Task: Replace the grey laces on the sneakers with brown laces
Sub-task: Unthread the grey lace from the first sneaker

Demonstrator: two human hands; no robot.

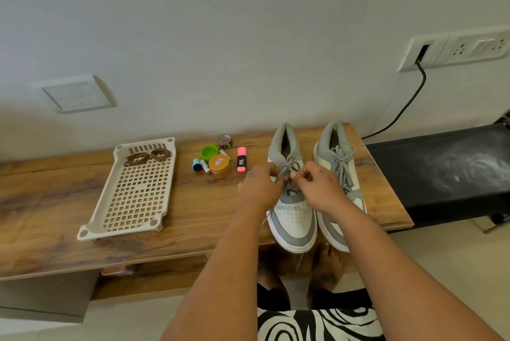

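Both your hands are on the left sneaker (292,213): left hand (259,189) and right hand (320,186) each pinch its grey lace (289,168) at the bow, fingertips curled. The right sneaker (339,175) sits just beside it, laced, toes over the bench (193,216) edge. The brown laces (147,157) lie coiled at the far end of the perforated tray (135,191), well apart to the left

Grey-laced sneakers (311,189), brown laces (149,157) seemingly coiled
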